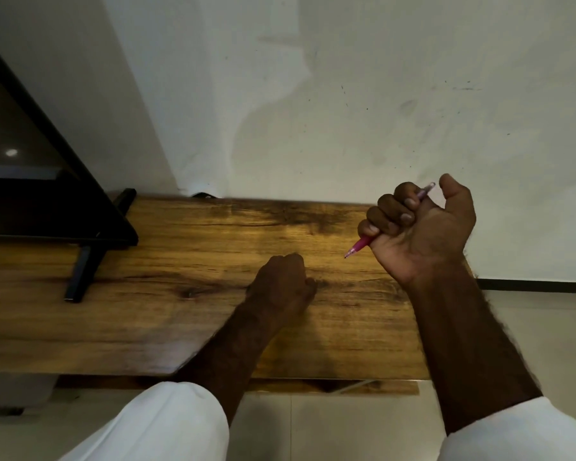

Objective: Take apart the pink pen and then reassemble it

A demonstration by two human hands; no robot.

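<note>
The right grip [419,227] is hovering above the far right end of the wooden worktop [147,311], palm turned toward the camera. It is grasping the pink pen [359,243] in a closed fist. Four fingers [393,207] are wrapping over the barrel while the thumb is standing free, pointing up and away from it. The pen is running diagonally through this grip. Its pointed writing tip is sticking out below and to the left of the little finger, and its paler upper end is poking out above the index finger, near the thumb. The pen is looking whole, with no part lying apart from it.

The left grip [281,284] is resting on the worktop, lower than the right grip and to its left, well apart from the pen. Its back is facing up and its fingers are curling under, so it is impossible to tell whether they are enclosing anything. White sleeves [167,424] are covering both forearms near the elbows. Far to the left of the left grip, a dark screen [30,181] is standing on the worktop on a black foot [80,271].
</note>
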